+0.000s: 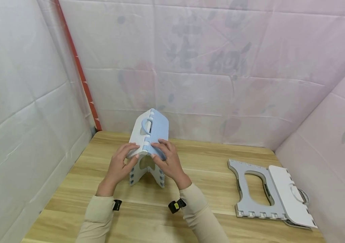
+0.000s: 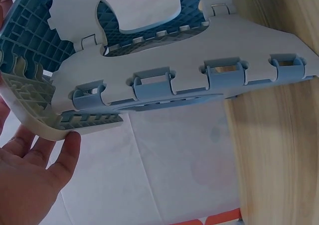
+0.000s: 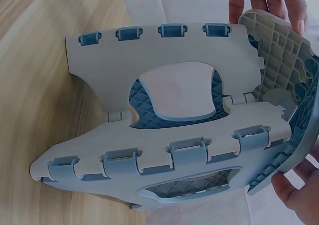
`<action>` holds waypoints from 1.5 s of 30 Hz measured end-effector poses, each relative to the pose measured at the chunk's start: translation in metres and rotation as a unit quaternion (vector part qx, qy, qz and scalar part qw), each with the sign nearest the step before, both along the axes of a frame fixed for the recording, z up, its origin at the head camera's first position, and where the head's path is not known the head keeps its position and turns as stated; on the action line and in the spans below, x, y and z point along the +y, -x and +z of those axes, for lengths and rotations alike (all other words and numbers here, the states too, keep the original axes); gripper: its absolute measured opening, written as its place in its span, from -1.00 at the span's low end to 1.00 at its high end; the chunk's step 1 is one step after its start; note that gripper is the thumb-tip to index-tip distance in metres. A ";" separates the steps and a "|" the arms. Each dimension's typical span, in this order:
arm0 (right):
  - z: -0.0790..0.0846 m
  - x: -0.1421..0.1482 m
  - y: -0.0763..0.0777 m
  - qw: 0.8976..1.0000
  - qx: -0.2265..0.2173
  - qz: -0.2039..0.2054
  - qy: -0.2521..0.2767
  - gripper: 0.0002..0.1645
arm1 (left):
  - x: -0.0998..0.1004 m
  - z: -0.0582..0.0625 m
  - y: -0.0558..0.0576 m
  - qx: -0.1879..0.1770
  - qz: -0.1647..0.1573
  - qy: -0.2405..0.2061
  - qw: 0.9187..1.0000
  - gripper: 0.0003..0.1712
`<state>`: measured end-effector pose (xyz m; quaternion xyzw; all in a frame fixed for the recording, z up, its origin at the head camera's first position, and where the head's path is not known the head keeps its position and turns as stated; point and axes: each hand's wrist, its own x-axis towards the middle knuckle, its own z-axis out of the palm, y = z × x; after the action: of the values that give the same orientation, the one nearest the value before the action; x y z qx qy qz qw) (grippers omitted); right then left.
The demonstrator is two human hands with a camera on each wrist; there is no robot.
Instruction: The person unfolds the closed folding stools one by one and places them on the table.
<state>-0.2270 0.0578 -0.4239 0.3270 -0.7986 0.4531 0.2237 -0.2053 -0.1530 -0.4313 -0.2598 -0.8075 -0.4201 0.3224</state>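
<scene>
The stool [image 1: 159, 126] is upright on the left half of the worktop [image 1: 202, 182], only partly unfolded; its seat is peaked like a roof, white half to the left, blue half to the right, with the blue handle [image 1: 143, 126] raised at the ridge; its legs [image 1: 139, 171] show below the near end, joined in a V. The left hand [image 1: 120, 164] is partly closed on the near end of the white half, fingers on top and thumb at the edge; the right hand [image 1: 170, 161] matches it on the blue half, fingers bent over the top, thumb at the near edge; so the stool sits between the two hands and reaches away to the far side, touched by both. Well to the right, a grey stool [image 1: 276, 193] lies flat, folded, its white seat to the right; pale sheeting [image 1: 190, 94] hangs behind the worktop, with a red strip [image 1: 79, 69] at the far left.
</scene>
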 end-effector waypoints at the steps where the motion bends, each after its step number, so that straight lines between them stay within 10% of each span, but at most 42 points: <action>1: 0.000 0.000 0.000 1.000 0.001 0.000 0.000 -0.58 | 0.000 0.000 0.000 -0.001 0.001 0.000 1.000 -0.65; 45: 0.021 0.012 0.013 0.991 0.021 0.019 -0.128 -0.57 | -0.015 0.020 0.004 -0.022 -0.008 0.123 0.992 -0.62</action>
<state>-0.2403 0.0693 -0.4027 0.3773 -0.8391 0.3440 0.1878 -0.2094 -0.1676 -0.4110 -0.2940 -0.8580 -0.3260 0.2667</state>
